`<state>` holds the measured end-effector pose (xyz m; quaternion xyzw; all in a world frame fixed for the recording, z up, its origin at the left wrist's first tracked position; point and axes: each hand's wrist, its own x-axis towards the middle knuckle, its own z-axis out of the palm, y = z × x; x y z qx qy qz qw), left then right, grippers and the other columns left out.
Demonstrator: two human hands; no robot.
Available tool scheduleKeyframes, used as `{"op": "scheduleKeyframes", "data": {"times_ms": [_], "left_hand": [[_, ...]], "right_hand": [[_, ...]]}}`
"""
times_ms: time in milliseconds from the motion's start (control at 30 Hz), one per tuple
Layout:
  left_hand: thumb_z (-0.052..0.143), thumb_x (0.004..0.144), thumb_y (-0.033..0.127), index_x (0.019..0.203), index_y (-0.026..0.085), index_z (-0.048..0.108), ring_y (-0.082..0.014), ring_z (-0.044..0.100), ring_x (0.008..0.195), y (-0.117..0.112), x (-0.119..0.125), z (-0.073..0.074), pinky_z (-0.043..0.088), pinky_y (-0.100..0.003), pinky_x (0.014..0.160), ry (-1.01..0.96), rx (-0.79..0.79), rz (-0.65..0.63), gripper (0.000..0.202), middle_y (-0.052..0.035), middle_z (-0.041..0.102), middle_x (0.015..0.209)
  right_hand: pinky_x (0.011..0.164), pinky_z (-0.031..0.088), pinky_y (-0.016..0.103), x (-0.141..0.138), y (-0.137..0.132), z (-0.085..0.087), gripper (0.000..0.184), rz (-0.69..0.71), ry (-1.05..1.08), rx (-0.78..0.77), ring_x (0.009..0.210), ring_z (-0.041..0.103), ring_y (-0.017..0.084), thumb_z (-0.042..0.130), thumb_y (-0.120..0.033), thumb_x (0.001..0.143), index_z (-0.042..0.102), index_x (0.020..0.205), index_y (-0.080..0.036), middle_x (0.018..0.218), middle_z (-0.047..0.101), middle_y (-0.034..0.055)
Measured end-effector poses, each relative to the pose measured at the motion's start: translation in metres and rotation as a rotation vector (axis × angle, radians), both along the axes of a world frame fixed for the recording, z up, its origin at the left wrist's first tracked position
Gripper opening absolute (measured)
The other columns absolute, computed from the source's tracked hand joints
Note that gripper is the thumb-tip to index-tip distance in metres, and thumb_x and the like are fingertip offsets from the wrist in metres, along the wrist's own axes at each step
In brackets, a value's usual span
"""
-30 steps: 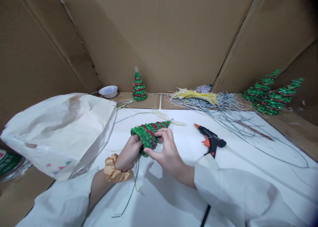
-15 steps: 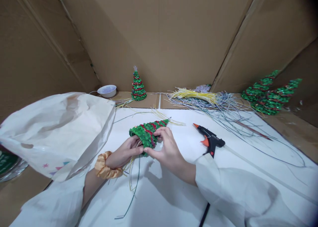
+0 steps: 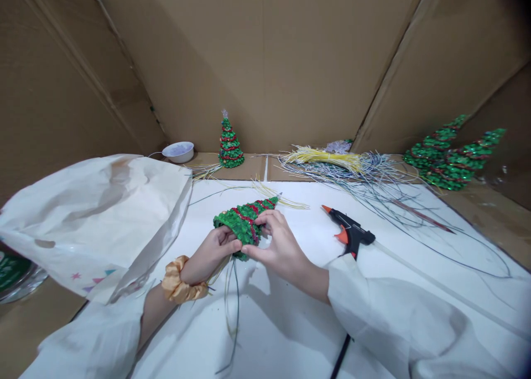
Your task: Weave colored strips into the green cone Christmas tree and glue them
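Holds tree point(image 3: 237, 224) tipped sideways left of glue gun point(image 3: 352, 232), pinching rim with left hand point(image 3: 208, 258), side with right hand point(image 3: 287, 254).

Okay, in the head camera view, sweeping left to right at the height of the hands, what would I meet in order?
White bag, left hand, green tree, right hand, glue gun.
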<state>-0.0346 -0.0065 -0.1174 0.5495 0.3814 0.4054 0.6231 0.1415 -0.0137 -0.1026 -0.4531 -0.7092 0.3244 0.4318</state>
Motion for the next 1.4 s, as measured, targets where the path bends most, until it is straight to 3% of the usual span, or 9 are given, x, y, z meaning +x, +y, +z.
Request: {"op": "scheduleKeyframes", "data": {"times_ms": [167,467,767,967,1167,1267,1400], "left_hand": [[0.068,0.072,0.034,0.112,0.014,0.058,-0.0231,0.057,0.097,-0.001,0.001,-0.001,0.043,-0.034,0.086,-0.060,0.002,-0.038,0.046,-0.0089,0.064,0.104],[0.060,0.079,0.029,0.105,0.014,0.059,-0.0189,0.054,0.092,-0.009,0.006,0.001,0.041,-0.028,0.078,-0.070,-0.004,0.003,0.030,-0.0079,0.061,0.105],[0.057,0.081,0.029,0.086,0.015,0.060,-0.0135,0.051,0.080,-0.021,0.016,0.009,0.039,-0.023,0.072,-0.035,-0.007,0.118,0.014,-0.0014,0.060,0.081],[0.058,0.079,0.035,0.085,0.015,0.060,-0.0171,0.052,0.084,-0.029,0.024,0.014,0.039,-0.025,0.074,0.002,-0.055,0.199,0.021,-0.0039,0.062,0.085],[0.057,0.080,0.036,0.077,0.016,0.056,-0.0144,0.051,0.078,-0.030,0.025,0.011,0.039,-0.024,0.073,-0.012,-0.046,0.245,0.020,-0.0001,0.059,0.076],[0.055,0.082,0.035,0.081,0.016,0.056,-0.0135,0.050,0.077,-0.030,0.026,0.009,0.038,-0.023,0.073,0.010,-0.016,0.253,0.019,0.0010,0.058,0.076],[0.050,0.085,0.035,0.097,0.017,0.057,-0.0158,0.052,0.087,-0.028,0.028,0.008,0.039,-0.024,0.079,0.004,0.022,0.219,0.023,-0.0017,0.062,0.092]], "right_hand": [[0.090,0.043,0.040,0.001,0.000,0.004,0.042,0.003,0.000,-0.045,0.101,0.045,0.022,0.074,-0.028,0.060,0.049,0.092,-0.017,0.103,0.046,0.0075],[0.087,0.043,0.038,-0.002,-0.001,0.000,0.040,-0.020,0.060,-0.042,0.099,0.046,0.021,0.073,-0.028,0.062,0.048,0.091,-0.019,0.102,0.046,0.0066],[0.089,0.043,0.036,-0.003,-0.007,-0.001,0.037,-0.039,0.078,-0.008,0.101,0.044,0.021,0.071,-0.023,0.065,0.047,0.093,-0.019,0.105,0.045,0.0073],[0.090,0.043,0.037,-0.004,-0.008,-0.004,0.036,-0.038,0.097,0.012,0.102,0.044,0.020,0.070,-0.023,0.067,0.046,0.094,-0.019,0.106,0.044,0.0072],[0.093,0.042,0.038,-0.004,-0.006,-0.008,0.037,-0.025,0.092,0.031,0.106,0.043,0.021,0.069,-0.026,0.069,0.046,0.097,-0.019,0.109,0.043,0.0083],[0.095,0.041,0.038,-0.003,-0.003,-0.009,0.037,0.008,0.093,0.028,0.108,0.042,0.021,0.067,-0.028,0.071,0.046,0.099,-0.019,0.110,0.042,0.0082],[0.094,0.042,0.037,0.004,0.000,0.000,0.044,0.021,0.086,0.007,0.105,0.045,0.020,0.071,-0.029,0.066,0.044,0.101,-0.020,0.108,0.042,0.0068]]}}
